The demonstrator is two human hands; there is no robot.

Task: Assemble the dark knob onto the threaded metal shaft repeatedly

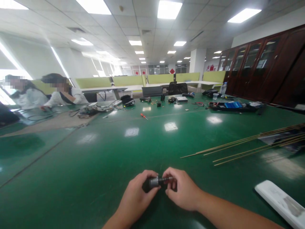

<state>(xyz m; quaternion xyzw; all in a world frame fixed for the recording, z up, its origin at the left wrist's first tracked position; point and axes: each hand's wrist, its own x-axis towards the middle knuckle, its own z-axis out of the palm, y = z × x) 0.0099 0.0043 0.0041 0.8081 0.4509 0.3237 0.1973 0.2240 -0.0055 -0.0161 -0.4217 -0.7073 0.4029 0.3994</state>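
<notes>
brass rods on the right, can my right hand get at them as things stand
Probably yes: only green table lies between the right hand and the brass rods. But it and the left hand both pinch a small metal part.

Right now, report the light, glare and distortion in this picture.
Head view: ceiling lights leave white glare patches on the table; the far left edge is blown out to white; the wide lens bows the ceiling lines and tilts the cabinets; the left hand, right hand and the part they hold look fairly sharp.
</notes>
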